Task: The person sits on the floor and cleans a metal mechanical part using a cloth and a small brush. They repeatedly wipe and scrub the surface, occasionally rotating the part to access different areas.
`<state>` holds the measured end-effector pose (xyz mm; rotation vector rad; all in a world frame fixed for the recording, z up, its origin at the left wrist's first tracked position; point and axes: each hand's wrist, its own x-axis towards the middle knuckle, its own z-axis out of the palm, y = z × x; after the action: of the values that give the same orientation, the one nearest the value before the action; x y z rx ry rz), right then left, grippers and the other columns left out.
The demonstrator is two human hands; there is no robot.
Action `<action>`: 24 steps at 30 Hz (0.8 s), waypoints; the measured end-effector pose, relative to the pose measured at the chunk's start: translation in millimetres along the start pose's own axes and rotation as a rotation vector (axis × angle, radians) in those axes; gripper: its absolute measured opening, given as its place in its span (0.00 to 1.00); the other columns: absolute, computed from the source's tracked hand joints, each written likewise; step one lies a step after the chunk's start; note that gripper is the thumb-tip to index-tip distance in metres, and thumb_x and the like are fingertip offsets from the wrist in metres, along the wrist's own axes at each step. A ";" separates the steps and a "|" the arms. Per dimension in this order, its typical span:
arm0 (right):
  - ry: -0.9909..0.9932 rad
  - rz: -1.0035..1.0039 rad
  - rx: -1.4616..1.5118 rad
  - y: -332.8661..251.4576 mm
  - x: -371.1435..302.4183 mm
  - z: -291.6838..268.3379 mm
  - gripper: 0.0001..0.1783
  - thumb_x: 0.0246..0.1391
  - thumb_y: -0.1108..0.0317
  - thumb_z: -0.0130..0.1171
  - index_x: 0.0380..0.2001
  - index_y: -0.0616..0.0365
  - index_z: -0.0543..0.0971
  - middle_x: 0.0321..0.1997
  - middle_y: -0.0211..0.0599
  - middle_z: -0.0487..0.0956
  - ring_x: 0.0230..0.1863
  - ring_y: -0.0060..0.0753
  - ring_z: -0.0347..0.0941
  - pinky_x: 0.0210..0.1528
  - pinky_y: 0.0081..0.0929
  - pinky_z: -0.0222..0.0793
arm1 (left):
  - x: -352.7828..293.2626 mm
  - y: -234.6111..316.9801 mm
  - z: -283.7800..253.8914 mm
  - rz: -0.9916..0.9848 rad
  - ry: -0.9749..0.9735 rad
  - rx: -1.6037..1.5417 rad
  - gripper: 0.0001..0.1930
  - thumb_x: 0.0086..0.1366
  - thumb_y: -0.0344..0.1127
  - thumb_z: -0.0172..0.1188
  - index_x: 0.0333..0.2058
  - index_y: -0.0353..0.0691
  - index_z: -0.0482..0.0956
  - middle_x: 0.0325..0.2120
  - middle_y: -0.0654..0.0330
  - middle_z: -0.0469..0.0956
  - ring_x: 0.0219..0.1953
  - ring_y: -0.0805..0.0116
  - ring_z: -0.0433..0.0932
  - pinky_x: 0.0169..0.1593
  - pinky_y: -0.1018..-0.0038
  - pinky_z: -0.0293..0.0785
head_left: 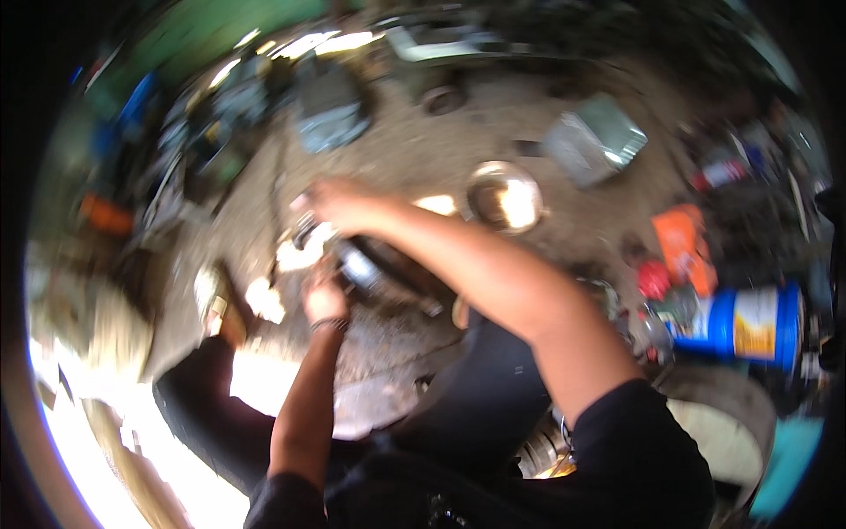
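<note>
- Foreground: dark trouser legs [480, 388] on either side of the work; pale round tub [718, 436] beside the right sleeve.
- Left hand [324, 298], with a dark bracelet [330, 324] at the wrist: fingers bent, set against the near-left side of a long dark part [388, 280]; firm hold or mere contact, cannot tell, owing to blur.
- Long dark part: located low between the legs, just right of the left hand; long axis slanting from the hands, at far left, back toward the right leg. Exact kind not distinguishable.
- Principal relation: both hands grouped at the far-left end, the left nearer the body, the opposite end free of either.
- Right hand [339, 207]: reaching across from the right, above a shiny metal piece [317, 234] at that end; fingers curled inward, opening and contents impossible to tell.
- Right margin: blue bucket [718, 328] on its side, near a red object [653, 279] and an orange packet [683, 247].
- Beyond the right forearm: round shiny pan [483, 204] on the floor [573, 225].
- Farther still: silvery box [582, 145], well apart from both hands.
</note>
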<state>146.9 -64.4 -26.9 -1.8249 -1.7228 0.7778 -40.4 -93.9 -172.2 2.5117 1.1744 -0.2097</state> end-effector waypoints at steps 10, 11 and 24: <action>-0.155 0.228 -0.230 -29.5 -12.8 -2.7 0.40 0.66 0.38 0.32 0.65 0.63 0.61 0.63 0.59 0.68 0.66 0.56 0.63 0.68 0.44 0.56 | -31.6 8.0 23.6 0.025 0.296 -0.192 0.24 0.72 0.42 0.38 0.62 0.40 0.65 0.66 0.52 0.59 0.69 0.58 0.57 0.69 0.50 0.48; -0.128 0.205 -0.257 -29.3 -16.5 -3.4 0.40 0.66 0.38 0.33 0.65 0.63 0.61 0.63 0.59 0.68 0.65 0.56 0.63 0.68 0.44 0.57 | -30.5 11.4 24.1 0.058 0.303 -0.149 0.24 0.73 0.42 0.38 0.62 0.41 0.66 0.66 0.52 0.59 0.69 0.58 0.57 0.70 0.50 0.47; -0.144 0.239 -0.253 -34.0 -14.3 -13.6 0.43 0.65 0.35 0.32 0.64 0.64 0.61 0.62 0.60 0.69 0.65 0.58 0.64 0.67 0.45 0.58 | -51.3 24.0 15.4 0.048 0.087 -0.246 0.26 0.73 0.45 0.39 0.67 0.45 0.58 0.70 0.58 0.52 0.71 0.64 0.51 0.71 0.53 0.45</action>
<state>132.0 -76.1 7.5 -2.2260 -1.7801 0.8338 -54.8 -150.4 -165.9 2.3495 1.0974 0.0546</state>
